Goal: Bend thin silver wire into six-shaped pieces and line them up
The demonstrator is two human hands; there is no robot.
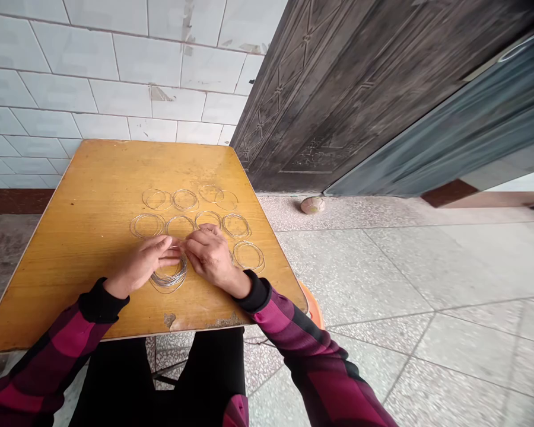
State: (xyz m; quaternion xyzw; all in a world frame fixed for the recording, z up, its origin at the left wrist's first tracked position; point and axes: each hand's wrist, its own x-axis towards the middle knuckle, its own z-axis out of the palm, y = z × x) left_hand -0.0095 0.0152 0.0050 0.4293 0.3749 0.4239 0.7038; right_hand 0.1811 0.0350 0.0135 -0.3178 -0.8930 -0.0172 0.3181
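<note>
A thick wire bundle (181, 275) lies just nearside of the left grip (145, 263), apparently undivided; thinner rings (223, 223) already lie apart on the bench (91, 237) beyond both grips. Whether the left or the curled right grip (213, 256) pinches wire cannot be told.

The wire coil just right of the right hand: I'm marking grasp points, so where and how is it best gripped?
Probably pinch the wire coil by its right edge, coming from above right: it lies flat, its open middle leaves fingertip room, and the right hand crowds its left.
</note>
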